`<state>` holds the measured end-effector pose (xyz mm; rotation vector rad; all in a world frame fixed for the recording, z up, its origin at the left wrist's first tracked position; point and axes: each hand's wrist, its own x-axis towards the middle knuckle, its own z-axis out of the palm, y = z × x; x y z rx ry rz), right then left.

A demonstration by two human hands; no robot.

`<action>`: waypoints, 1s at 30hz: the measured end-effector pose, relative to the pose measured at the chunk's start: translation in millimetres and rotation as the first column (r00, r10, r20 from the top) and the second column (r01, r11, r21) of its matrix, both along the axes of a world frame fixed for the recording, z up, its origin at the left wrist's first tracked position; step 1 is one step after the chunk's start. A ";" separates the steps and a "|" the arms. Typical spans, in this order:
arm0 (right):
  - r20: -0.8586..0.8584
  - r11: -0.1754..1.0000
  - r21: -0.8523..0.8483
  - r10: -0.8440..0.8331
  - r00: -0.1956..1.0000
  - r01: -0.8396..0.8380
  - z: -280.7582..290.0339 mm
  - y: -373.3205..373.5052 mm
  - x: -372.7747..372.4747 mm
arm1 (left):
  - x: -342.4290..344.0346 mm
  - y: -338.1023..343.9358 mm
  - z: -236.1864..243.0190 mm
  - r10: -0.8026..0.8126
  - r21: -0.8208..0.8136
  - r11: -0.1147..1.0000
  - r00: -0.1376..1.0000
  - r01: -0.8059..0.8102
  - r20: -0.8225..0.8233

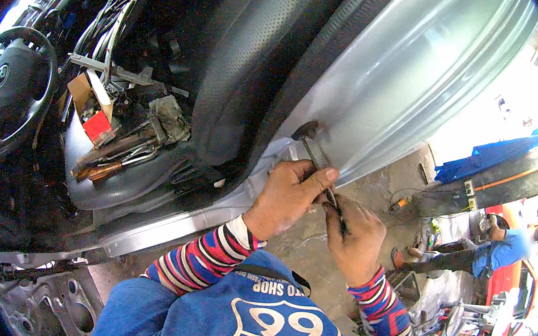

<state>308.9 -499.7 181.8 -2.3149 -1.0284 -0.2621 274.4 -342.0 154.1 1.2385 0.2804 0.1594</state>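
The tool [314, 154] has a slim grey shaft and a dark, rounded head, which lies over the silver car panel [385, 82]; whether they touch is unclear. The left hand [286, 195] is clamped on the shaft, below the head; the right hand [355, 236] is closed on its lower end, just beside the left.

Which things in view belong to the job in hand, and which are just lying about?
In the job:
- dark-headed metal tool, held by the left hand and right hand
- silver body panel, beside the tool's head

Lying about:
- open box and orange-handled tool, on the seat
- blue sheet
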 end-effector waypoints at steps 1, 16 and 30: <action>-0.223 0.991 0.094 -0.069 0.972 0.092 -3.5 0.5 -6.1 | 0.7 0.0 -1.7 0.015 -0.020 1.000 1.000 -0.014 0.021; -0.778 0.486 0.241 0.614 -0.132 0.840 -1.2 21.7 -32.4 | -1.7 6.2 3.6 -0.008 0.023 1.000 1.000 0.009 -0.020; -0.526 0.732 0.554 -0.061 0.849 0.396 -23.5 33.2 -36.3 | -2.9 12.4 3.6 -0.051 -0.140 0.989 0.998 0.045 -0.036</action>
